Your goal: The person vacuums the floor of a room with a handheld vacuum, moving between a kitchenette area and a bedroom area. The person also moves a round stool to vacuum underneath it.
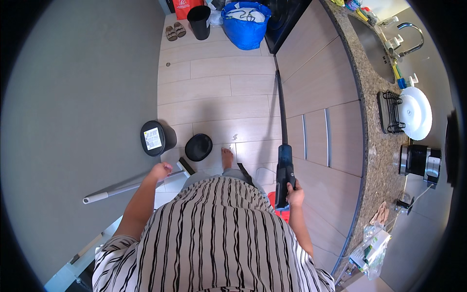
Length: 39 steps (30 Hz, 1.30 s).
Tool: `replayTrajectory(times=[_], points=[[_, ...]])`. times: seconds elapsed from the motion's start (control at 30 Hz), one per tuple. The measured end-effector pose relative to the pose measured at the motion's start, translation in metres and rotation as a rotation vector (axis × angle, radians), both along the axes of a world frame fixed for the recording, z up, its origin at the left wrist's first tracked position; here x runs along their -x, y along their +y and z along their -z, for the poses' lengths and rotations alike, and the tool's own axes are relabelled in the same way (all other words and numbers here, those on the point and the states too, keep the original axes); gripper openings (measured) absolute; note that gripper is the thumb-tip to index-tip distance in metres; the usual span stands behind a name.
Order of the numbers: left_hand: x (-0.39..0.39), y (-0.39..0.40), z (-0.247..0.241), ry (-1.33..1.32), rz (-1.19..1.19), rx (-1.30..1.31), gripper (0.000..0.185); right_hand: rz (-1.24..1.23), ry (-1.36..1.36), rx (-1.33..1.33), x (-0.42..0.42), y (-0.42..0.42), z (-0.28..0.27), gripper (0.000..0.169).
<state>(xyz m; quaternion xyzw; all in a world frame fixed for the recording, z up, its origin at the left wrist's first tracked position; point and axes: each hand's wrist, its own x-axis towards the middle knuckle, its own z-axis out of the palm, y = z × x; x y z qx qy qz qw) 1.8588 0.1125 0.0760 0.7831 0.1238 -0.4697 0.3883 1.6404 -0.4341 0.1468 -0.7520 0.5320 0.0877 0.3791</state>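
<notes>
In my right hand (pixel 295 194) is the handle of a dark cordless stick vacuum cleaner (pixel 285 157). Its long black tube (pixel 281 98) runs forward along the foot of the cabinets, and its far end is hard to make out against the dark base. My left hand (pixel 161 171) hangs at my left side with its fingers curled. A pole with a white grip (pixel 95 198) passes close by or behind that hand and slants down to a flat dark head (pixel 186 167); whether the fingers touch the pole is unclear. A black oval lid or shallow dish (pixel 198 147) lies before my bare foot (pixel 227 158).
By the grey wall (pixel 91 91) stands a black bin (pixel 169 138) bearing a printed label. Farther ahead are sandals (pixel 175 31), another black bin (pixel 199 23) and a stuffed blue bag (pixel 245 33). Along my right runs a granite counter (pixel 379 164) with a sink (pixel 372 47) and dish rack (pixel 391 113).
</notes>
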Motion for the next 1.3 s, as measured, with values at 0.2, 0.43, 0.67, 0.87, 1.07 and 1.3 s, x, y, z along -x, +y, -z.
replayTrajectory(times=[0.2, 0.43, 0.67, 0.87, 1.07, 1.3], points=[[0.003, 0.006, -0.010, -0.009, -0.126, 0.020, 0.018, 0.264, -0.224, -0.420, -0.041, -0.017, -0.005, 0.041], [0.008, 0.007, -0.012, -0.001, -0.070, -0.043, 0.019, 0.296, -0.221, -0.532, -0.057, -0.024, -0.007, 0.035], [0.007, 0.011, -0.004, -0.032, -0.076, -0.032, 0.019, 0.225, -0.211, -0.509, -0.066, -0.026, -0.001, 0.037], [0.004, 0.008, -0.006, -0.034, -0.091, -0.038, 0.019, 0.135, -0.182, -0.440, -0.075, -0.019, -0.009, 0.039], [-0.002, 0.004, -0.020, 0.021, -0.131, -0.048, 0.021, 0.107, -0.182, -0.294, -0.071, -0.013, -0.007, 0.040], [-0.009, -0.003, -0.020, -0.014, 0.007, -0.106, 0.023, -0.050, -0.106, -0.164, -0.171, -0.040, 0.016, 0.040]])
